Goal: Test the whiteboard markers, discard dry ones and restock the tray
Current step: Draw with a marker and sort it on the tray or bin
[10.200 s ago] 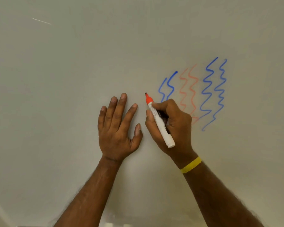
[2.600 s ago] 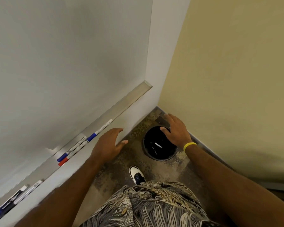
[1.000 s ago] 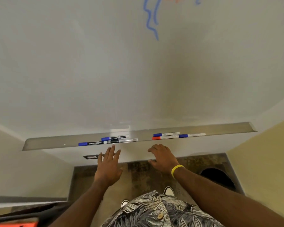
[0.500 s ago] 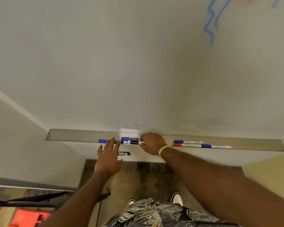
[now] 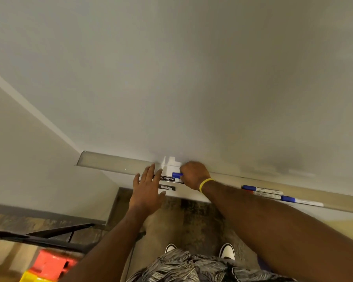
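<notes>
Presently, the right hand (image 5: pixel 194 175) is at the tray (image 5: pixel 110 165) beneath the whiteboard (image 5: pixel 171 78), with its fingers curled round a blue-capped marker (image 5: pixel 177 175) that lies in the tray. The left hand (image 5: pixel 148 192) is spread flat with straight fingers, its fingertips over the tray's front edge beside a black-labelled marker (image 5: pixel 165 178); whether they touch it cannot be told. More markers (image 5: pixel 263 191) lie further right in the tray.

whiteboard (image 5: pixel 171 78) off-white, grey smudge at right | tray (image 5: pixel 110 164) silver-grey | blue-capped marker (image 5: pixel 177 175) white barrel | right-side markers (image 5: pixel 269 191) blue and red caps, white barrels | wristband (image 5: pixel 205 183) yellow | shirt (image 5: pixel 192 267) black-and-white leaf print | floor (image 5: pixel 192 220) mottled brown | shoes (image 5: pixel 227 250) white toes
</notes>
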`<state>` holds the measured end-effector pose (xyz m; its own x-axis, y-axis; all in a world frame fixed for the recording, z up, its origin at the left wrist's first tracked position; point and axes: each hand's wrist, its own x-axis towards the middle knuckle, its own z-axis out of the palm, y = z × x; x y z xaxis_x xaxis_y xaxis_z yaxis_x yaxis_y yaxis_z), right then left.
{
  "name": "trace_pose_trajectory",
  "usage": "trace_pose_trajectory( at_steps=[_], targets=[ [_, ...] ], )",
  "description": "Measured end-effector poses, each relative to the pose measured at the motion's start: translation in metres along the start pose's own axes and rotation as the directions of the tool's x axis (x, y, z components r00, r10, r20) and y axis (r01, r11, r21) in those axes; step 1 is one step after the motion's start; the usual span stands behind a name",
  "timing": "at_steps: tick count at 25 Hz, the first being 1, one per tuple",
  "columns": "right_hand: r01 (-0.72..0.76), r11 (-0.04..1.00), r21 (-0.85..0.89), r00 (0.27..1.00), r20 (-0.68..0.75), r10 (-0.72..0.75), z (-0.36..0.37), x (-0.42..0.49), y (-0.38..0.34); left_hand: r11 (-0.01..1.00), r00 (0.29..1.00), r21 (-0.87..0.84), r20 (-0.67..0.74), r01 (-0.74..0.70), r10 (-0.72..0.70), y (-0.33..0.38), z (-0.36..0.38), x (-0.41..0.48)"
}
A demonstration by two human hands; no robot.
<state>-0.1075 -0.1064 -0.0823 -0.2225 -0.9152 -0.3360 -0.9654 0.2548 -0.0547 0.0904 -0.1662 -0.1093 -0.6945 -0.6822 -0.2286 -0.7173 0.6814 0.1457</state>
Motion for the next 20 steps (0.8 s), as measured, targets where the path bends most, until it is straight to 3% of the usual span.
trace_pose_trajectory(
  at_steps=[10,13,15,17,18,20],
  targets=[
    [-0.005,1.0,0.009,0.999,-0.039,0.006,-0.004,0.001,0.001,0.993,0.996,-0.12,-0.087,-0.023,0.012,0.009,-0.009,0.011],
    [0.031,0.999,0.036,0.991,-0.13,-0.026,-0.013,-0.006,0.002,0.957,0.982,-0.29,-0.186,-0.016,-0.039,0.015,-0.016,0.009],
    [0.047,0.996,0.079,0.979,-0.203,-0.03,-0.019,-0.015,0.003,0.798,0.973,-0.603,-0.168,0.025,-0.158,0.031,-0.025,0.01],
    [0.066,0.985,0.159,0.964,-0.263,-0.022,-0.024,-0.027,0.003,0.5,0.971,-0.862,-0.043,0.084,-0.236,0.052,-0.035,0.013],
    [0.074,0.978,0.197,0.959,-0.284,-0.016,-0.025,-0.035,0.003,0.396,0.97,-0.913,-0.004,0.096,-0.244,0.061,-0.038,0.014],
    [0.08,0.965,0.251,0.946,-0.324,0.005,-0.025,-0.054,0.008,0.305,0.972,-0.947,0.025,0.097,-0.232,0.073,-0.037,0.014]
  ],
)
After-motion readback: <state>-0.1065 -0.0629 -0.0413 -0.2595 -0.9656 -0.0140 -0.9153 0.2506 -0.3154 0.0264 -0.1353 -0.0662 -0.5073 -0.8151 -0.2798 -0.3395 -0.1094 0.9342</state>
